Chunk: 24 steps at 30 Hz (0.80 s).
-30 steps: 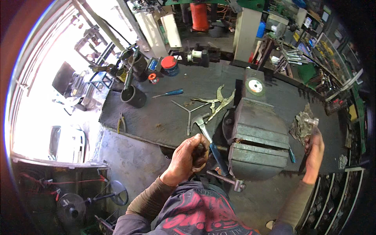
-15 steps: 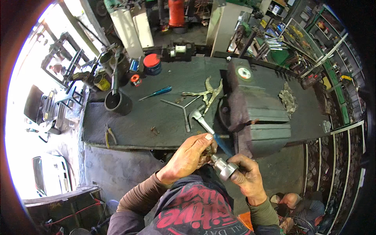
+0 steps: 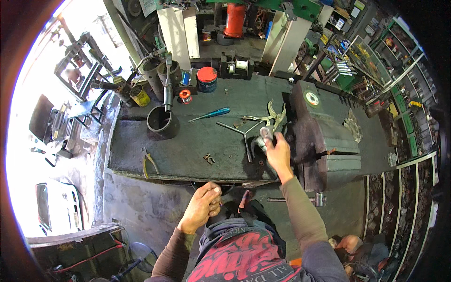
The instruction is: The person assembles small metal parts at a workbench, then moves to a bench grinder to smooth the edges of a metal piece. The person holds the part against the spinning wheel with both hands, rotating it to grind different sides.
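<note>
My right hand reaches over the bench beside the vise. Its fingers are closed on a shiny round metal fitting, blurred at its end. Just beneath lies a hammer, mostly covered by that hand. My left hand hovers in front of the bench's near edge with curled fingers; whatever they hold, if anything, is hidden. Close to the right hand are a three-armed Y wrench and metal locking pliers with wide curved jaws.
The large bench vise stands right of my hand, its handle bar jutting out below. On the bench lie a blue screwdriver, yellow-handled pliers and small metal bits. A dark pipe cup and red-lidded tin stand left.
My right hand has carried the metal fitting forward, away from my body, to the hammer. My left hand has drawn apart from it, lower and to the left. The view has shifted.
</note>
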Tool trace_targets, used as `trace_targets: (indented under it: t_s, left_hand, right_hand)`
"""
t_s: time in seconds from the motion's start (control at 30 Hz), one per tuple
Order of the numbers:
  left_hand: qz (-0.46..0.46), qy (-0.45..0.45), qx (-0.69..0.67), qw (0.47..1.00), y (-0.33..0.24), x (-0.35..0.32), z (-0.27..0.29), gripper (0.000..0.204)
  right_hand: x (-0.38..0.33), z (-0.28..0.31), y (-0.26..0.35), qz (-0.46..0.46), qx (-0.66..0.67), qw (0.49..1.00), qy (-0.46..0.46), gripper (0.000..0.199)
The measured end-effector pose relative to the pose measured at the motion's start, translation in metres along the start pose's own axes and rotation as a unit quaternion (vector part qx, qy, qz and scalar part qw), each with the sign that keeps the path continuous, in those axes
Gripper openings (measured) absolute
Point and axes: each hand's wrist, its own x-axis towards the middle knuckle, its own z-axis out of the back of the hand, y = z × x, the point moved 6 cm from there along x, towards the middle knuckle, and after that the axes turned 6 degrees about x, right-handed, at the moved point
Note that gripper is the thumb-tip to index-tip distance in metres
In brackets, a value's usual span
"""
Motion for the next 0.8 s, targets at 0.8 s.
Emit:
trace_targets:
  t_s: [0.8]
  left_hand:
    - [-0.145, -0.240, -0.136, 0.950, -0.039, 0.003, 0.033, 0.040]
  right_hand:
    - [0.103, -0.137, 0.037, 0.269, -0.117, 0.895, 0.336, 0.032]
